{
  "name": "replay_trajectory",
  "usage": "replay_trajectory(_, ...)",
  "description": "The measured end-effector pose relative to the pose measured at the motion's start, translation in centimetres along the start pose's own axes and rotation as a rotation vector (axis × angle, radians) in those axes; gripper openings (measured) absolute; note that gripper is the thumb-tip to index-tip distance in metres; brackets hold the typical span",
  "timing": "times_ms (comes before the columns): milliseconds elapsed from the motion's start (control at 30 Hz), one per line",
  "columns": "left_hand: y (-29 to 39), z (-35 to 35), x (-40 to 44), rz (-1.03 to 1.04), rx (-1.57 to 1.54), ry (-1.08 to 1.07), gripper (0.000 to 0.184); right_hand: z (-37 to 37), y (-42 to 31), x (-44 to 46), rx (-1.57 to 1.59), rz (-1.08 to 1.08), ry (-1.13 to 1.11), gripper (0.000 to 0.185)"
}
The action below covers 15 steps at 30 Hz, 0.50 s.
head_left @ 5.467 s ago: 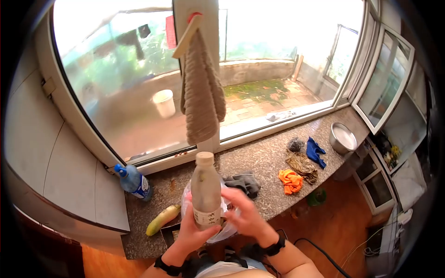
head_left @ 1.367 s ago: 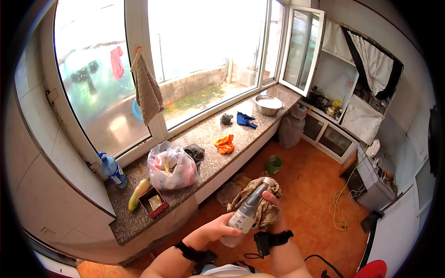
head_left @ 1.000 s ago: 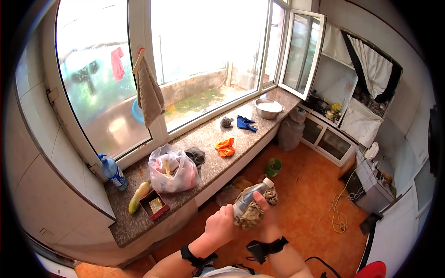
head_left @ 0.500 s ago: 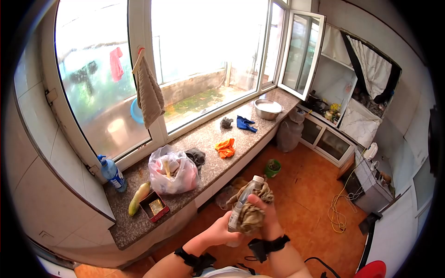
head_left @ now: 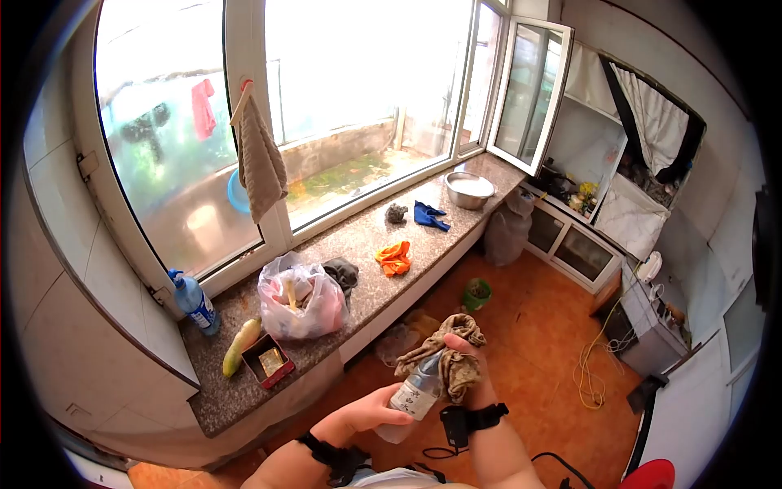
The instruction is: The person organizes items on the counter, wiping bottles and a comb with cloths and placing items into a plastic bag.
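Observation:
My left hand (head_left: 376, 409) is closed round the lower part of a clear plastic bottle (head_left: 417, 393) with a white label. The bottle leans up and to the right, and its cap end is hidden under a crumpled brown rag (head_left: 456, 363). Fingers of my right hand (head_left: 474, 367) are closed on that rag, with the thumb on top, pressing it round the bottle's neck. Both hands are in front of me, above the floor and off the counter's edge.
Along the stone counter (head_left: 318, 363) lie a red box (head_left: 281, 376), a cucumber-like vegetable (head_left: 240, 346), a plastic bag (head_left: 301, 310), an orange cloth (head_left: 393, 258), a blue cloth (head_left: 430, 216) and a metal bowl (head_left: 470, 192). A spray bottle (head_left: 195, 303) stands left. A green bin (head_left: 476, 293) is on the floor.
The rag has moved from the bottle's side up over its cap end. My left hand has shifted slightly left and down, and the bottle's label now faces me.

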<state>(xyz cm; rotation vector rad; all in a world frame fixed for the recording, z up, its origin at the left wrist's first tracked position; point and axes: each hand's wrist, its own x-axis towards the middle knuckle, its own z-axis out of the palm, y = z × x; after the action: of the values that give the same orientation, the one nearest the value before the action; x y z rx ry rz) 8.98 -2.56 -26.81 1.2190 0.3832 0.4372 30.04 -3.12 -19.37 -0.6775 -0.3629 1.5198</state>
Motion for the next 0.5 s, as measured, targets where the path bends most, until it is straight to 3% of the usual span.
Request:
replay_trajectory(33, 0.0, -0.2, -0.1, 0.031, 0.300, 0.098, 0.071, -0.1, 0.0, 0.1, -0.102, -0.054, 0.028, 0.020)
replay_trajectory(67, 1.5, 0.5, -0.1, 0.029, 0.298, 0.097, 0.071, -0.1, 0.0, 0.2, -0.206, -0.106, 0.056, 0.021)
replay_trajectory(133, 4.6, 2.8, -0.1, -0.195, 0.961, 0.343, 0.049, 0.7, 0.0, 0.1, -0.269, -0.182, 0.053, 0.021)
replay_trajectory(200, 4.2, 3.8, 0.4, -0.179, 1.142, 0.414, 0.045, 0.5, 0.3, 0.7, -0.220, -0.183, 0.156, 0.019)
replay_trajectory(300, 1.5, 3.1, 1.5, 0.161, 1.724, 0.702, 0.041, -1.0, 1.9, 1.9, -0.160, -0.318, 0.244, 0.019)
replay_trajectory(433, 0.4, 2.4, 2.1, 0.235, 1.736, 0.753, 0.042, -1.5, 3.5, 1.6, -0.080, -0.315, 0.350, 0.027)
replay_trajectory(500, 1.3, 2.7, 1.5, 0.113, 1.536, 0.649, 0.042, -2.1, 4.0, 1.3, -0.090, -0.231, 0.249, 0.030)
